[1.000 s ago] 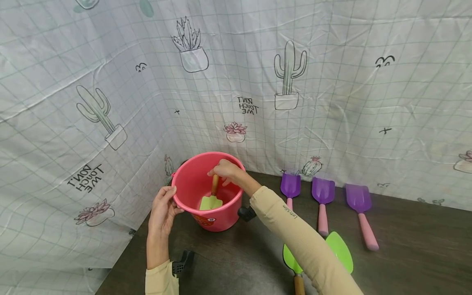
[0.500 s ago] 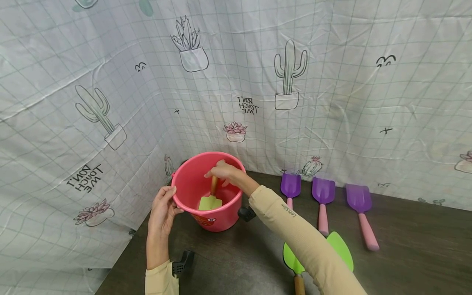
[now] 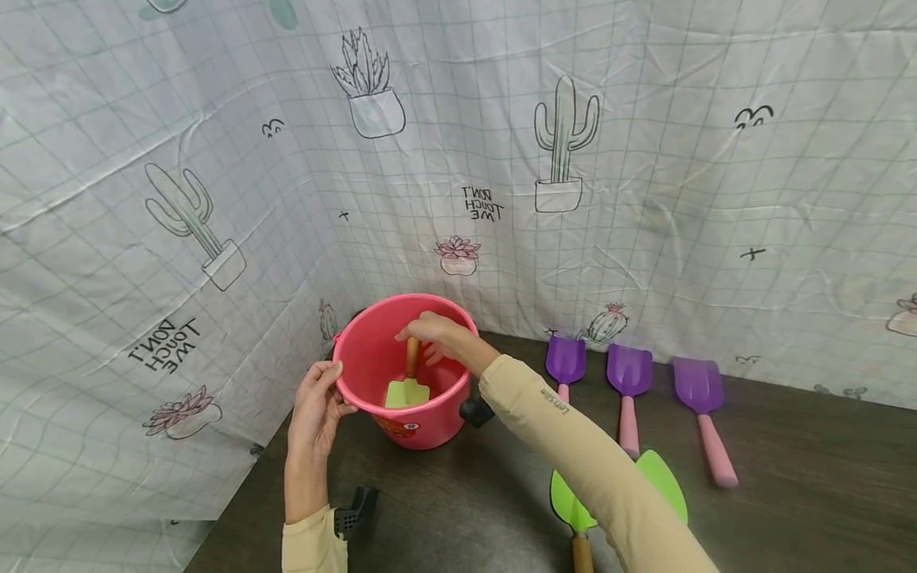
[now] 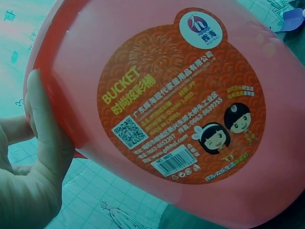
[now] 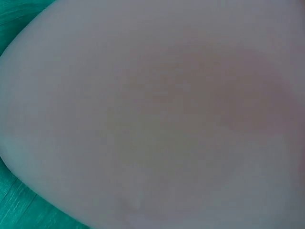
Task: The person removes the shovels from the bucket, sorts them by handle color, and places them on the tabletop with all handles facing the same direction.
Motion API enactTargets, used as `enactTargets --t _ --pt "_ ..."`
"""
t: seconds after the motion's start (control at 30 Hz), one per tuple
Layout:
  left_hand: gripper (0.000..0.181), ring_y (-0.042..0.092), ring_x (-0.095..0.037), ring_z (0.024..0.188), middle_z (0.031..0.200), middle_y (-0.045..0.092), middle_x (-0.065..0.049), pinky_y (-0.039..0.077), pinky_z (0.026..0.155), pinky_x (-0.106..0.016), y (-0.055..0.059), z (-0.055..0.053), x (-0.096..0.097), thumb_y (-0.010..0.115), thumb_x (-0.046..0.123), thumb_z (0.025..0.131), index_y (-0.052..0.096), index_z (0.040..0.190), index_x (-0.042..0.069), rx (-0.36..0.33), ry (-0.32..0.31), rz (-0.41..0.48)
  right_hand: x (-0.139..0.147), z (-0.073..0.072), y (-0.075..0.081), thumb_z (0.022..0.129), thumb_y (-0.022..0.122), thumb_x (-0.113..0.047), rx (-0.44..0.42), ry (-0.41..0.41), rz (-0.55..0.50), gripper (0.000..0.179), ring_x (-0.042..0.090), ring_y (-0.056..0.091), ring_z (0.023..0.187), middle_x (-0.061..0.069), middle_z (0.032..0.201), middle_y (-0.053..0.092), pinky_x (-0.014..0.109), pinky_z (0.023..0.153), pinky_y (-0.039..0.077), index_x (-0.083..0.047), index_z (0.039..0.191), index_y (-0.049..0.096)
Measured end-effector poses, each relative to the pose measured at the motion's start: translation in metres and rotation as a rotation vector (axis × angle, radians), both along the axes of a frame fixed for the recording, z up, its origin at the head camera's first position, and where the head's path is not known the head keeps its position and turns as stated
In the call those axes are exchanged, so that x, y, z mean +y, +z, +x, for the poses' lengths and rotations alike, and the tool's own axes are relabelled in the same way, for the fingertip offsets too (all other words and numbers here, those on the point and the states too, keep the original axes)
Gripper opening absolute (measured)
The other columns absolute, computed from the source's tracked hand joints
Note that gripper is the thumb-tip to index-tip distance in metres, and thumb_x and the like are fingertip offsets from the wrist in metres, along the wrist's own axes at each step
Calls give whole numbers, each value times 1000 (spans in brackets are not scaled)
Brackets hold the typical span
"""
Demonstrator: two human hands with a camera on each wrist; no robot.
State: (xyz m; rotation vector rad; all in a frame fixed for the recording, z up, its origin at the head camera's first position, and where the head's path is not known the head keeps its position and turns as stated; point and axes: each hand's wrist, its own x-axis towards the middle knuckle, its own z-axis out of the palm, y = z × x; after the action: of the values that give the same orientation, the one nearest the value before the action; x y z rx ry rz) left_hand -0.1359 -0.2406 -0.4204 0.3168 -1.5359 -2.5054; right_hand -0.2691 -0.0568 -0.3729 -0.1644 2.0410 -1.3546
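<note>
My left hand (image 3: 315, 406) grips the left rim of a pink bucket (image 3: 423, 430), thumb on the rim; the left wrist view shows the hand (image 4: 43, 162) beside the bucket's orange label (image 4: 181, 100). Reaching over the right rim, my right hand (image 3: 440, 334) pinches the top of the wooden handle of a garden trowel (image 3: 411, 358). The trowel hangs or stands inside, its pale green blade (image 3: 407, 393) down; the near rim hides the blade's tip. The bucket wall fills most of the right wrist view, blurred.
To the right, purple shovels (image 3: 630, 370) with pink handles lie in a row near the curtain (image 3: 645, 199). Two green trowels (image 3: 569, 505) lie nearer, partly under my right forearm. The dark table (image 3: 444, 509) extends right; the curtain closes the back and left.
The trowel and my right hand have shifted slightly left inside the bucket, and the fingers lie a little looser about the handle. My left hand and the bucket stay put.
</note>
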Motion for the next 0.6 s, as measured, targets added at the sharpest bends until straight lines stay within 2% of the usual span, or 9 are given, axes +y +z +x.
enactTargets --t 0.13,0.23,0.37,0.47,0.6 --pt "11 67 -11 57 82 63 -8 58 51 -21 0 0 -1 48 10 110 53 102 6 7 -3 -1 -2 -4 2 97 67 -17 -107 -68 -50 50 46 52 130 25 138 57 54 108 50 8 138 50" --pt "11 66 -12 57 82 63 -8 58 51 -21 1 1 -1 48 11 110 53 101 7 10 -2 0 -4 -6 2 100 64 -15 -197 -116 -110 62 51 43 139 31 152 44 58 113 42 6 150 35" --pt "11 66 -11 56 81 63 -7 58 51 -21 0 0 0 49 11 110 54 101 7 11 -1 1 -6 -8 2 102 62 -15 -268 -142 -145 70 54 34 145 35 158 34 60 117 35 7 156 25" --pt "12 66 -11 56 80 63 -7 58 50 -21 0 0 0 49 11 110 54 101 7 9 1 1 -7 -8 2 101 63 -16 -281 -153 -136 69 54 35 144 35 156 36 61 118 34 6 155 26" --pt "11 65 -11 56 81 62 -8 58 50 -21 0 -1 0 48 10 110 54 101 7 6 6 0 -6 -7 3 98 66 -16 -258 -131 -105 65 52 41 140 32 152 42 61 115 39 5 151 34"
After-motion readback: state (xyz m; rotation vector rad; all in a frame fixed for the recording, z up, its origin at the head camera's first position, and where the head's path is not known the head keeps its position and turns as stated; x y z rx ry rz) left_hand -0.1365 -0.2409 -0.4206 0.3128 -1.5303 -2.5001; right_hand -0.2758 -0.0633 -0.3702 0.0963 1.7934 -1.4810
